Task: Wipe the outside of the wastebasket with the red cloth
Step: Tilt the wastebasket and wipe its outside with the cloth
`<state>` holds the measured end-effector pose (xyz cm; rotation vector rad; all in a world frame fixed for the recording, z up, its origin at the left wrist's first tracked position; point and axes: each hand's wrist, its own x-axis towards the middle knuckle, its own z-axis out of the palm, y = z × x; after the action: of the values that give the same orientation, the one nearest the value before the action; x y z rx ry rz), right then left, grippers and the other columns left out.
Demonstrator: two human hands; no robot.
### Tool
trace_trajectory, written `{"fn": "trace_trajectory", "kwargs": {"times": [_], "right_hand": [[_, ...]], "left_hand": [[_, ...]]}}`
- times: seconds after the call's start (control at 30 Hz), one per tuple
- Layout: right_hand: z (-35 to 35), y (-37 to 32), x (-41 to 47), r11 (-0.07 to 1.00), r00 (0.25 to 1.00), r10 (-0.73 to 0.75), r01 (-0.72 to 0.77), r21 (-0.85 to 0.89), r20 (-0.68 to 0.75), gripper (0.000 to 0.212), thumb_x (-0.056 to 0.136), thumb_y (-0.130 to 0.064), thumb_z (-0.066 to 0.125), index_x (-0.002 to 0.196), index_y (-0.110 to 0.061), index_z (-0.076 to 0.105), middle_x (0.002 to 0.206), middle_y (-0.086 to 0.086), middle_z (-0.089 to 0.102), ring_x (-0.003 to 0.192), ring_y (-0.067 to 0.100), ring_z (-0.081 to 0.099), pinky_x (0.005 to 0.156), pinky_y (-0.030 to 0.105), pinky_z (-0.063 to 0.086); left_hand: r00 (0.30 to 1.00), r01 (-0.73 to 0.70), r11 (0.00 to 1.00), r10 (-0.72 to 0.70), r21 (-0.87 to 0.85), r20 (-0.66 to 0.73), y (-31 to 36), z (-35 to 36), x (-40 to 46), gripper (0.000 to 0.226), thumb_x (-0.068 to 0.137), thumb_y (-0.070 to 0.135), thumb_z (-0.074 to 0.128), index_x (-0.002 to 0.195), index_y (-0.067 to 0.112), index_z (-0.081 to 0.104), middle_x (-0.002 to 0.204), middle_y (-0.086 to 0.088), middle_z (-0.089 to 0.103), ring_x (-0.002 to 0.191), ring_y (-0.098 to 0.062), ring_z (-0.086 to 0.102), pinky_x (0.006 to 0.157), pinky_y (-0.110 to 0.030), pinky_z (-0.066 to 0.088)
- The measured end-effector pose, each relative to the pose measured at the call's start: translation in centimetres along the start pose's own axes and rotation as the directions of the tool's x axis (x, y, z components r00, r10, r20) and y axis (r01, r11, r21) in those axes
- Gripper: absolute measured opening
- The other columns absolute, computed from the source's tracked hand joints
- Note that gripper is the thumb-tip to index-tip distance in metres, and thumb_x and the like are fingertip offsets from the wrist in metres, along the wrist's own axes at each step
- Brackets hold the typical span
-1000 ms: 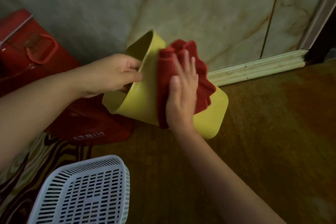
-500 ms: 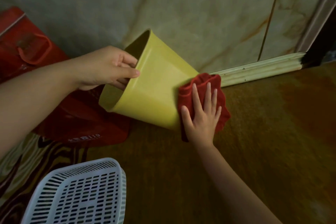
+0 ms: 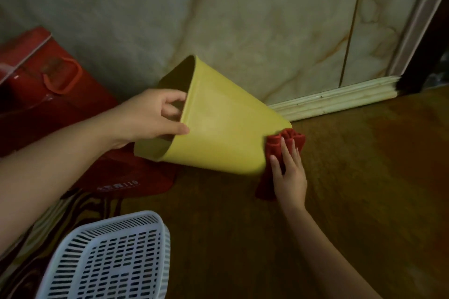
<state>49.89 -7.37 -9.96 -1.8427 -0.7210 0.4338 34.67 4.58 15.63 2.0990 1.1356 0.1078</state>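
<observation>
A: Wastebasket?
B: Smooth yellow-green plastic wastebasket [image 3: 218, 136], tapered, tipped on its side on the brown floor [image 3: 364, 177], mouth facing left. Left hand [image 3: 150, 116] grips the rim, fingers inside.
A: Cloth?
B: Bunched red cloth [image 3: 289, 139] pressed at the base corner under the flat, open right hand [image 3: 289, 177].
A: Room?
B: Floor to the right is open; white slotted basket [image 3: 109, 257] is near, lower left.

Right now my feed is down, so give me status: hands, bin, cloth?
Left hand grips wastebasket rim, bin tilted. Right hand presses red cloth at its base end. White basket near, not blocking.
</observation>
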Motion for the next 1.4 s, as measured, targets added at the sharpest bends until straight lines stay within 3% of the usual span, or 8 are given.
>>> {"fn": "trace_trajectory", "kwargs": {"times": [0.2,0.4,0.53,0.6,0.67,0.8,1.13,1.4], "right_hand": [[-2.0,-1.5,-2.4,0.963,0.969,-0.236,0.224,-0.153,-0.067,0.046,0.089,-0.023,0.057,0.133,-0.021,0.047,0.140,0.009,0.049,0.131,0.026,0.043,0.104,0.045,0.040],[-2.4,-2.5,-5.1,0.761,0.803,-0.596,0.561,-0.326,-0.008,0.042,0.082,-0.013,0.066,0.124,-0.017,0.059,0.135,0.010,0.053,0.129,0.033,0.044,0.100,0.044,0.042],[-3.8,-1.9,-5.3,0.718,0.779,-0.626,0.594,-0.364,0.037,0.043,0.078,-0.007,0.071,0.120,-0.015,0.063,0.132,0.012,0.055,0.128,0.037,0.045,0.096,0.048,0.047],[-4.8,-1.6,-5.4,0.715,0.776,-0.630,0.600,-0.360,0.042,0.040,0.080,-0.009,0.068,0.119,-0.014,0.063,0.132,0.012,0.055,0.127,0.036,0.046,0.099,0.046,0.042],[-5.7,-1.3,-5.7,0.729,0.788,-0.614,0.588,-0.351,0.045,0.038,0.082,-0.008,0.066,0.119,-0.013,0.063,0.131,0.013,0.055,0.127,0.037,0.046,0.101,0.048,0.042],[-6.8,-1.1,-6.4,0.713,0.769,-0.636,0.615,-0.335,0.058,0.034,0.085,-0.009,0.062,0.118,-0.011,0.063,0.130,0.015,0.056,0.127,0.037,0.046,0.101,0.049,0.044],[-6.5,0.3,-8.9,0.661,0.723,-0.682,0.675,-0.328,0.113,0.034,0.086,-0.006,0.061,0.119,-0.010,0.061,0.130,0.010,0.055,0.126,0.029,0.049,0.102,0.041,0.043],[-4.7,0.6,-10.3,0.652,0.707,-0.688,0.702,-0.288,0.165,0.039,0.086,-0.007,0.063,0.124,-0.014,0.057,0.136,0.005,0.047,0.130,0.025,0.045,0.104,0.039,0.042]], "left_hand": [[0.998,-0.033,0.999,0.033,0.017,-0.051,2.8,2.7,0.9,0.062,0.077,0.005,0.065,0.133,0.016,0.041,0.085,0.001,0.071,0.068,-0.004,0.066,0.056,-0.020,0.051],[0.991,-0.128,0.992,0.128,0.005,-0.029,5.0,5.0,2.3,0.056,0.076,0.003,0.066,0.128,0.011,0.048,0.088,-0.007,0.066,0.052,0.005,0.062,0.053,-0.011,0.050],[0.964,-0.180,0.980,0.159,0.083,0.215,4.8,5.3,2.3,0.080,0.071,0.006,0.071,0.139,0.020,0.032,0.101,0.005,0.063,0.072,0.005,0.064,0.068,-0.014,0.052],[0.931,-0.243,0.953,0.178,0.180,0.319,3.6,4.6,1.3,0.075,0.069,0.001,0.071,0.134,0.023,0.040,0.093,0.022,0.061,0.075,0.015,0.061,0.070,-0.005,0.047],[0.933,-0.338,0.870,0.258,0.358,0.251,2.2,4.1,0.5,0.046,0.070,0.002,0.070,0.112,0.020,0.063,0.077,0.032,0.063,0.068,0.021,0.056,0.062,0.002,0.038],[0.881,-0.437,0.742,0.468,0.508,0.074,1.5,5.1,0.2,0.016,0.071,0.012,0.070,0.087,0.015,0.074,0.088,-0.002,0.076,0.082,-0.003,0.062,0.068,-0.010,0.038],[0.802,-0.561,0.658,0.583,0.502,0.133,4.3,8.4,1.3,0.015,0.073,0.018,0.068,0.087,0.015,0.074,0.089,-0.003,0.075,0.081,-0.011,0.065,0.064,-0.015,0.037],[0.829,-0.524,0.749,0.558,0.406,0.041,5.8,10.7,1.5,0.024,0.073,0.018,0.070,0.097,0.014,0.070,0.094,-0.001,0.074,0.073,0.002,0.059,0.063,0.001,0.039]]}}
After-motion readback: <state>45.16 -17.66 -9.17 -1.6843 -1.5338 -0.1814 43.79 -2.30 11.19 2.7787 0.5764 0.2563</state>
